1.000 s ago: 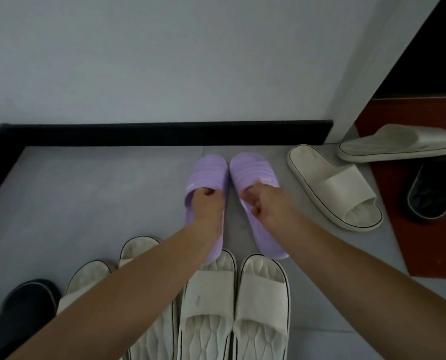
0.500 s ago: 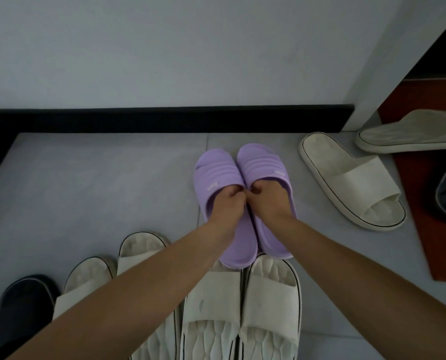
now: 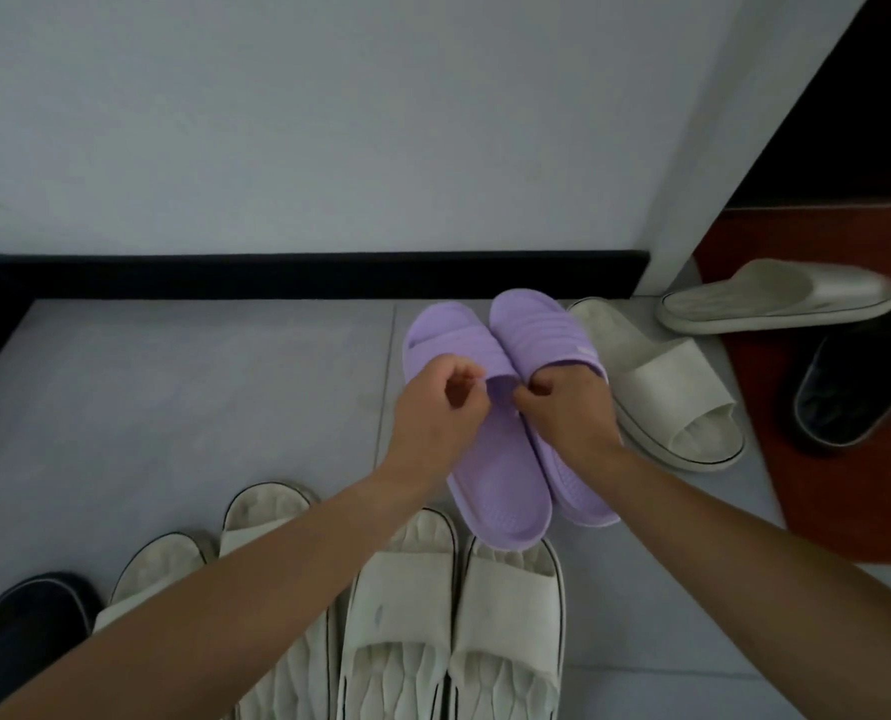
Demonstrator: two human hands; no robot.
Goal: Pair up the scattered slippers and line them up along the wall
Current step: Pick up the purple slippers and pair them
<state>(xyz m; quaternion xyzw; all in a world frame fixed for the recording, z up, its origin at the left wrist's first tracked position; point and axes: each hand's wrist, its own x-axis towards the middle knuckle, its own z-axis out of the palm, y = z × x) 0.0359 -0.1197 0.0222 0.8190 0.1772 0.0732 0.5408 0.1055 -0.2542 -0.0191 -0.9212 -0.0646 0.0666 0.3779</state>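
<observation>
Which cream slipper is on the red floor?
The far-right cream slipper, lying crosswise on the red floor; every other cream slipper rests on the grey tiles.

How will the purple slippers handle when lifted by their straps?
Probably light: the left hand pinches one strap with its fingertips. Likely fairly stiff: the purple slippers show no sag or bend. Flat soles should not roll; the right hand grips a ribbed strap, probably not slippery.

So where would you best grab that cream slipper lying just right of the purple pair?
Probably by the wide strap of the cream slipper: it arches above the sole, and its open end faces the person, so fingers can hook under from the near right side, clear of the purple pair.
</observation>
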